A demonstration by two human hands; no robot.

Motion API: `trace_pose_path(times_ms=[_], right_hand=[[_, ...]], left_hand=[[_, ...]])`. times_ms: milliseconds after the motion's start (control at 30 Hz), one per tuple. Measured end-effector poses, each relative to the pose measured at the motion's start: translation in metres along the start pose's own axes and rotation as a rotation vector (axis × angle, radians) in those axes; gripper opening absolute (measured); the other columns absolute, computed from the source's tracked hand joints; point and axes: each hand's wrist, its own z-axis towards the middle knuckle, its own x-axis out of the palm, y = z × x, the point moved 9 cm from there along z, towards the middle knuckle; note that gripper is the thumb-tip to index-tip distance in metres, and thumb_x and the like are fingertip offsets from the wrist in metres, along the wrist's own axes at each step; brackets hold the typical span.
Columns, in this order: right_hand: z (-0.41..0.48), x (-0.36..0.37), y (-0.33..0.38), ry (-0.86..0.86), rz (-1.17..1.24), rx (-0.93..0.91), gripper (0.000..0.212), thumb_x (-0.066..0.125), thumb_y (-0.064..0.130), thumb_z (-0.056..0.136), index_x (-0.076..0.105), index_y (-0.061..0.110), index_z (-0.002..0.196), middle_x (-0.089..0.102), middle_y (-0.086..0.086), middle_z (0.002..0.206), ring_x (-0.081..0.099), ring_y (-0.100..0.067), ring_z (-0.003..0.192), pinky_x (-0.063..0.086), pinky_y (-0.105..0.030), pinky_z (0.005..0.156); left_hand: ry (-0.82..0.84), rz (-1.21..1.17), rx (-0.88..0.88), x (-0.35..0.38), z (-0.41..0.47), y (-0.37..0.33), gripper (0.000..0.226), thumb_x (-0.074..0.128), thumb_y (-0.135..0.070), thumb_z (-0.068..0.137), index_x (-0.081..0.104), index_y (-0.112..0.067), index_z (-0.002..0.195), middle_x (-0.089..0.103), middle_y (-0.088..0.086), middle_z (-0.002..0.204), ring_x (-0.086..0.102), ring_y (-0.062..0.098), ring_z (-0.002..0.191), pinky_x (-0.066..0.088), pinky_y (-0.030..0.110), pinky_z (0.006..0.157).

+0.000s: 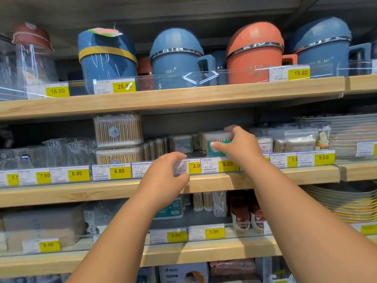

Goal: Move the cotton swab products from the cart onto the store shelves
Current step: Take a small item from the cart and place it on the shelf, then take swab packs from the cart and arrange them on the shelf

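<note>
- Shelves of pale wood fill the frame, and we reach with both bare arms toward the middle shelf at centre.
- Our right hand, just right of centre, is closed around a round cotton swab tub with a teal label, thumb on its front and fingers over its top; the tub sits at the middle shelf, just behind the clear price rail above the 5.00 tag.
- Our left hand, at centre, is cupped with fingers curled near the 3.00 price tag on the rail; we cannot tell whether it grips anything.
- Left of centre on the same shelf, two clear rectangular boxes of wooden-stick swabs stand stacked, with smaller swab packs between them and the tub.
- Across the top of the frame, the upper shelf carries blue lidded mugs and an orange one.
- Below centre, the lower shelf holds more swab packs behind two 3.00 tags.
- At the right edge, stacked plates are visible.
</note>
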Motion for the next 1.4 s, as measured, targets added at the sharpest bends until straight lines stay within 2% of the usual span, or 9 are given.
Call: trace_pose_path(times_ms=[133,267,433,567,867,1067,1233,1333,1400], right_hand=[[-0.001,0.004,0.001,0.062,-0.114,-0.017,0.069,0.072,0.043,0.078,0.047,0.017,0.137,0.044,-0.008,0.139,0.050,-0.025,0.121,0.043,-0.033,0.092],[-0.005,-0.005,0.008,-0.041,-0.014,-0.052,0.050,0.065,0.036,0.081,0.054,0.019,0.127,0.038,-0.006,0.134,0.046,-0.027,0.120,0.043,-0.035,0.096],[-0.045,0.003,0.055,-0.193,0.097,-0.323,0.031,0.061,0.021,0.080,0.061,0.019,0.111,0.047,-0.002,0.119,0.043,-0.022,0.115,0.034,-0.032,0.098],[-0.092,0.048,0.098,-0.112,0.117,-0.543,0.034,0.056,0.024,0.075,0.061,0.020,0.108,0.052,0.001,0.112,0.046,-0.019,0.107,0.036,-0.037,0.091],[-0.194,0.198,0.151,0.372,0.369,-0.669,0.044,0.045,0.034,0.072,0.059,0.021,0.111,0.054,0.002,0.110,0.050,-0.022,0.107,0.040,-0.040,0.095],[-0.330,0.337,0.170,0.878,0.468,-0.610,0.045,0.054,0.025,0.071,0.057,0.016,0.115,0.051,0.004,0.105,0.052,-0.017,0.099,0.041,-0.031,0.089],[-0.450,0.414,0.170,1.227,0.465,-0.551,0.045,0.060,0.020,0.074,0.055,0.016,0.119,0.049,0.003,0.103,0.046,-0.007,0.087,0.040,-0.023,0.086],[-0.519,0.455,0.166,1.396,0.397,-0.561,0.040,0.064,0.007,0.078,0.057,0.014,0.117,0.048,0.002,0.098,0.043,0.001,0.076,0.034,-0.006,0.071],[-0.561,0.482,0.157,1.509,0.324,-0.572,0.035,0.063,0.009,0.080,0.056,0.018,0.114,0.049,0.001,0.097,0.044,-0.005,0.073,0.039,-0.017,0.074]], left_hand=[[-0.014,0.001,0.012,0.000,0.000,0.000,0.047,0.055,-0.025,0.091,0.046,-0.030,0.137,0.046,-0.012,0.141,0.045,0.009,0.125,0.039,0.027,0.098],[-0.029,-0.026,0.024,0.002,-0.002,0.004,0.047,0.056,-0.025,0.091,0.045,-0.032,0.137,0.045,-0.014,0.140,0.043,0.005,0.124,0.034,0.022,0.095],[-0.112,-0.110,0.011,-0.004,-0.014,0.020,0.043,0.057,-0.021,0.089,0.050,-0.035,0.130,0.048,-0.020,0.128,0.041,-0.003,0.108,0.035,0.020,0.091],[-0.223,-0.205,-0.065,-0.017,-0.039,0.061,0.038,0.060,-0.016,0.084,0.056,-0.033,0.118,0.057,-0.017,0.119,0.053,-0.003,0.109,0.043,0.022,0.094],[-0.369,-0.122,-0.429,-0.062,-0.157,0.188,0.035,0.062,-0.012,0.080,0.059,-0.030,0.110,0.061,-0.011,0.111,0.056,0.000,0.100,0.043,0.017,0.084],[-0.390,-0.062,-0.865,-0.090,-0.313,0.293,0.023,0.061,-0.016,0.081,0.058,-0.033,0.096,0.064,-0.008,0.104,0.059,0.010,0.090,0.051,0.033,0.083],[-0.348,-0.051,-1.178,-0.091,-0.442,0.350,0.019,0.063,-0.012,0.081,0.057,-0.030,0.080,0.064,-0.009,0.082,0.059,0.012,0.075,0.043,0.018,0.071],[-0.311,-0.067,-1.358,-0.087,-0.525,0.383,0.011,0.061,-0.023,0.078,0.055,-0.032,0.078,0.063,-0.008,0.082,0.061,0.018,0.081,0.046,0.029,0.078],[-0.279,-0.060,-1.471,-0.082,-0.577,0.404,0.009,0.060,-0.022,0.082,0.057,-0.031,0.082,0.064,-0.006,0.086,0.063,0.022,0.089,0.048,0.035,0.082]])
